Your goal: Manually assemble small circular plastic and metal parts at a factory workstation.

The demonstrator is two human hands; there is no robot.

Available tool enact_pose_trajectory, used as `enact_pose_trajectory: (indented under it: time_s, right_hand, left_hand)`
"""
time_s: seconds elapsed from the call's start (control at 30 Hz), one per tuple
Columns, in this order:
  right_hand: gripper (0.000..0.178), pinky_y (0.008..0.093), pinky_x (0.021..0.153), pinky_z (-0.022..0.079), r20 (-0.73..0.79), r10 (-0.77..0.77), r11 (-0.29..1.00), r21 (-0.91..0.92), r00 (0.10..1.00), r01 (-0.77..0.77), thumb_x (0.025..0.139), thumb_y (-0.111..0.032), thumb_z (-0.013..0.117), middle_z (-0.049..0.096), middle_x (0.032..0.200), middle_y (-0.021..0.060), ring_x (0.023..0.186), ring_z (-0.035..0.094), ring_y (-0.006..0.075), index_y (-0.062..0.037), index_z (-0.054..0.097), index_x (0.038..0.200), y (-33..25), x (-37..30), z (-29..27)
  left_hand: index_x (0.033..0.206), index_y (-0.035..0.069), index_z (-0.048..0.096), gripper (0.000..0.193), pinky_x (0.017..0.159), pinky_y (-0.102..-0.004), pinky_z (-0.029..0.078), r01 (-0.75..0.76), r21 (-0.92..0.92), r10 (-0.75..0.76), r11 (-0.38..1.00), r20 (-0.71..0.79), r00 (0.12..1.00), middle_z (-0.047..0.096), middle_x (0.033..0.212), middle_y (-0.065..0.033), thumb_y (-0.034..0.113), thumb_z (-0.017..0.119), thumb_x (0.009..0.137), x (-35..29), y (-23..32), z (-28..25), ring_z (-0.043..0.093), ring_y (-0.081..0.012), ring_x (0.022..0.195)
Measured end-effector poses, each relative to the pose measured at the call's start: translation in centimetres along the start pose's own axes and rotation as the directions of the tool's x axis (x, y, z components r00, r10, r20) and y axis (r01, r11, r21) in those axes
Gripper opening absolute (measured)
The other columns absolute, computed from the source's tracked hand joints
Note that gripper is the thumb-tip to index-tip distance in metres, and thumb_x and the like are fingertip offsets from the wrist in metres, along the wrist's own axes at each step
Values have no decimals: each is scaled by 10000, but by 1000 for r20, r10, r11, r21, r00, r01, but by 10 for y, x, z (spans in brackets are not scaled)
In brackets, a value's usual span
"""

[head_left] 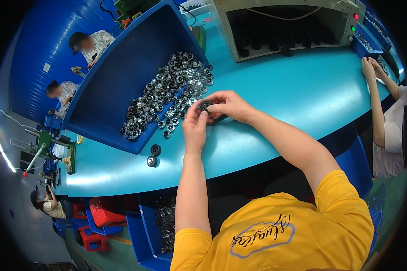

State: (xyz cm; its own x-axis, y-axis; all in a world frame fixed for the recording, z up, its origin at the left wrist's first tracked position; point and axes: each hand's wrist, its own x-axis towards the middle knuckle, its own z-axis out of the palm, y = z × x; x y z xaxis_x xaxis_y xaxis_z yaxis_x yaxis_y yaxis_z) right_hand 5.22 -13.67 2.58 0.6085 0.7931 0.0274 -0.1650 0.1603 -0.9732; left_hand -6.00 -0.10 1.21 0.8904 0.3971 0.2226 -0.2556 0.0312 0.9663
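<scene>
Near the middle of the table, my left hand (195, 127) and my right hand (233, 106) meet around a small black toy-like wheel (206, 105). Fingers of both hands are closed on its rim, and my right thumb lies over its face. Just beyond them, many shiny clear-and-black wheel hubs (160, 92) fill the low side of a tilted blue bin (108, 106), and some spill onto the table. To the left of my left forearm, a black wheel with a pale hub (152, 161) sits beside another black wheel (155, 150).
A pale metal box (282, 55) with black tyres inside stands at the far side of the turquoise table (303, 97). A blue crate (142, 235) of dark parts is below the near edge. A co-worker's hands (371, 68) are at the right; other people work at the left.
</scene>
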Motion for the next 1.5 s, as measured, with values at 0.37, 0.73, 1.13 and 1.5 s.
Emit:
enact_pose_trajectory:
  time_s: [0.37, 0.73, 1.13, 1.5]
  right_hand:
    - [248, 283, 748, 591, -104, 34, 999, -30, 994, -37, 902, -142, 727, 697, 969, 79, 821, 675, 130, 5, 671, 1094, 3, -1, 13]
    - [293, 271, 750, 586, 1, 151, 975, 162, 989, -149, 942, -206, 686, 671, 972, 57, 825, 661, 121, -4, 647, 1152, 4, 2, -2]
    - [337, 291, 768, 610, 21, -156, 965, -210, 988, 157, 932, -197, 708, 629, 1080, 64, 904, 646, 130, -11, 623, 1200, -10, -7, 6]
    - [322, 297, 825, 590, 118, 63, 987, 139, 991, -80, 921, -159, 734, 649, 1010, 56, 922, 656, 140, -12, 600, 1174, 8, 3, -9]
  left_hand:
    - [1349, -10, 556, 413, 854, -291, 539, -221, 446, 274, 867, -56, 960, 636, 1122, -90, -3, 623, 942, -6, -6, 1, 656, -166, 959]
    - [1351, -11, 556, 470, 864, -259, 529, -151, 277, 163, 949, -22, 986, 639, 1100, -52, -51, 676, 898, -4, -4, 3, 621, -117, 976]
    - [1092, 1, 633, 321, 615, -227, 482, 182, -41, -185, 982, -70, 980, 651, 861, -40, 310, 630, 1005, 2, -8, -14, 593, -94, 711]
    - [1040, 35, 657, 372, 589, -233, 474, 144, -153, -157, 978, -80, 984, 675, 873, -22, 390, 545, 1043, 0, -6, -7, 612, -91, 729]
